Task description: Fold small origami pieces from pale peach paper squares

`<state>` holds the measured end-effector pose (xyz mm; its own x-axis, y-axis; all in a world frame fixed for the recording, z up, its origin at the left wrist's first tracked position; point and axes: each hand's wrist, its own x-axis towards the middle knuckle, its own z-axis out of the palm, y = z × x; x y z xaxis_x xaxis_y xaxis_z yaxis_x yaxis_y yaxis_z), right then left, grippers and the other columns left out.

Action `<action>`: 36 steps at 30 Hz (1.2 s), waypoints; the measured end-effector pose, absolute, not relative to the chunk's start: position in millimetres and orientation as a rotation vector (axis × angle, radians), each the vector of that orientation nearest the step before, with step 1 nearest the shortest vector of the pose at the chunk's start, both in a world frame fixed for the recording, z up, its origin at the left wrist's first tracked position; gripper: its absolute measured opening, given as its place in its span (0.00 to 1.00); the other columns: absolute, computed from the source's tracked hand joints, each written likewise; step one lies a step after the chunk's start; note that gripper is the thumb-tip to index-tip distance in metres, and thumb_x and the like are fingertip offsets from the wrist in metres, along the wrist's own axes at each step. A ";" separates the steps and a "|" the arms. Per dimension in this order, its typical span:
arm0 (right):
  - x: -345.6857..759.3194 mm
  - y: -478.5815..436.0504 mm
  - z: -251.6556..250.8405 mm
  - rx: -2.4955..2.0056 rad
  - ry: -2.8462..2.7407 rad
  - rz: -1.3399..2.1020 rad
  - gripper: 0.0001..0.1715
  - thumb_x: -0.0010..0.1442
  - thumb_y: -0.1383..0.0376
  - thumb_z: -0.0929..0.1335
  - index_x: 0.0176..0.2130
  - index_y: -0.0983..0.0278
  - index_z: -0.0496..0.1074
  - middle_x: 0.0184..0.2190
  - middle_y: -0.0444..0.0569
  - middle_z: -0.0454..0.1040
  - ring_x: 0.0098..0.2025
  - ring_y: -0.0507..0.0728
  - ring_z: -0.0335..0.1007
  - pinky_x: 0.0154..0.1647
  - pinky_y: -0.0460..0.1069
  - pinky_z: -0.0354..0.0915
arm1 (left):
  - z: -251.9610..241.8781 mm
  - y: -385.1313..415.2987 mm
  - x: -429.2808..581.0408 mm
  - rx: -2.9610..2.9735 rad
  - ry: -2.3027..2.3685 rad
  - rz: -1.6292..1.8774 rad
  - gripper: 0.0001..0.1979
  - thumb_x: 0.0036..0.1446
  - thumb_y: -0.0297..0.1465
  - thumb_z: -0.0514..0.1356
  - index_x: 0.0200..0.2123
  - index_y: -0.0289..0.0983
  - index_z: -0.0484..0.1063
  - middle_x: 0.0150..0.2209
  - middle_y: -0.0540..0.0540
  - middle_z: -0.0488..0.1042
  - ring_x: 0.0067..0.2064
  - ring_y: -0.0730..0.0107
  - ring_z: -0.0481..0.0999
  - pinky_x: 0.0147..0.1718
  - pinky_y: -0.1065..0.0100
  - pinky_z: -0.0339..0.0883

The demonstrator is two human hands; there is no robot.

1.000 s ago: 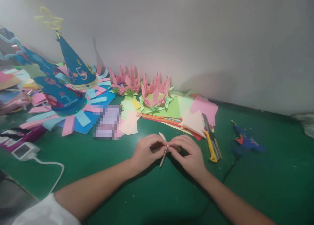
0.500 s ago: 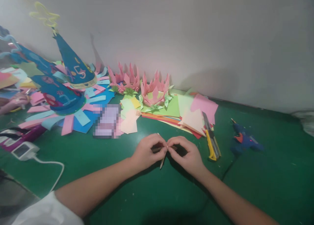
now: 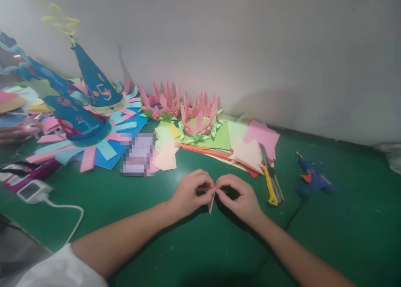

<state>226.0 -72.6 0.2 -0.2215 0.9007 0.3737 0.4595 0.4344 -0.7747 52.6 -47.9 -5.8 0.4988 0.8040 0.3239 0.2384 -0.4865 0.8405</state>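
Observation:
My left hand [image 3: 190,193] and my right hand [image 3: 239,197] meet fingertip to fingertip over the green table [image 3: 140,220]. Both pinch a small folded piece of pale paper [image 3: 212,202], whose pointed end hangs down between the thumbs. Most of the paper is hidden inside the fingers. Both forearms rest low over the table, and a white sleeve [image 3: 62,270] shows at the lower left.
Behind the hands lie a stack of coloured paper sheets [image 3: 219,143], two pink paper lotus flowers [image 3: 197,120], blue paper cone hats [image 3: 94,86] and paper strips. A yellow utility knife [image 3: 270,180] and a blue glue gun [image 3: 311,180] lie to the right. A white charger with cable [image 3: 31,191] sits left.
The paper piece has been folded narrower: its upper tip, seen sticking up a second ago, is now tucked between the fingers. The hands stay pinched together in the same spot.

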 end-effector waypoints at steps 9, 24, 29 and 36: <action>224.9 -74.6 0.4 -1.212 -1.866 0.642 0.05 0.56 0.67 0.65 0.28 0.61 0.69 0.26 0.46 0.74 0.29 0.54 0.69 0.31 0.48 0.65 | -3.9 -47.6 54.8 1.931 0.888 0.946 0.02 0.48 0.25 0.58 0.27 0.36 0.66 0.27 0.48 0.68 0.29 0.74 0.67 0.28 0.73 0.62; 225.3 -74.0 -3.9 -1.250 -1.757 0.771 0.05 0.58 0.65 0.66 0.30 0.62 0.71 0.27 0.46 0.74 0.30 0.54 0.70 0.32 0.47 0.66 | 0.1 -43.4 52.8 1.916 0.797 0.909 0.01 0.54 0.26 0.55 0.30 0.36 0.64 0.34 0.45 0.71 0.38 0.69 0.70 0.40 0.66 0.64; 227.1 -73.2 -2.5 -1.301 -1.649 0.859 0.06 0.57 0.63 0.66 0.31 0.62 0.73 0.28 0.46 0.76 0.31 0.54 0.72 0.33 0.47 0.68 | -0.7 -43.5 52.3 1.896 0.908 0.856 0.04 0.57 0.31 0.54 0.32 0.36 0.66 0.31 0.47 0.69 0.33 0.71 0.68 0.33 0.70 0.63; 227.5 -72.9 -2.3 -1.192 -1.547 1.108 0.12 0.56 0.58 0.67 0.38 0.63 0.72 0.32 0.49 0.76 0.33 0.55 0.73 0.34 0.48 0.71 | -7.4 -47.2 51.7 1.711 0.957 0.875 0.07 0.57 0.35 0.55 0.36 0.37 0.65 0.31 0.49 0.69 0.32 0.74 0.69 0.31 0.72 0.65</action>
